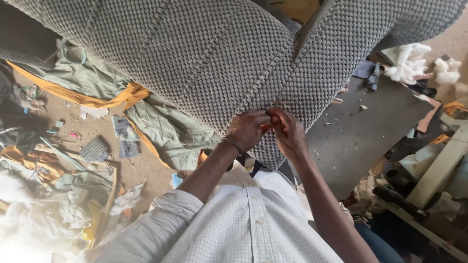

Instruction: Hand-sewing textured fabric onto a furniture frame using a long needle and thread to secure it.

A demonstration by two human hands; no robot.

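A large grey cushion cover of knobbly woven fabric (195, 53) fills the upper half of the head view, with a raised seam running down to its lower corner. My left hand (247, 129), a thin band on its wrist, pinches the fabric at that seam. My right hand (288, 132) grips the same spot right beside it, fingertips touching the left hand's. Both hands are closed on the cover's edge near the corner. Whether a needle or thread is between the fingers is hidden.
Green and orange cloth (146, 112) lies under the cushion at left. Fabric scraps (95, 148) litter the dirt floor. A dark grey board (370, 122) sits at right, white stuffing (409, 63) beyond it, and a pale wooden frame (438, 170) at far right.
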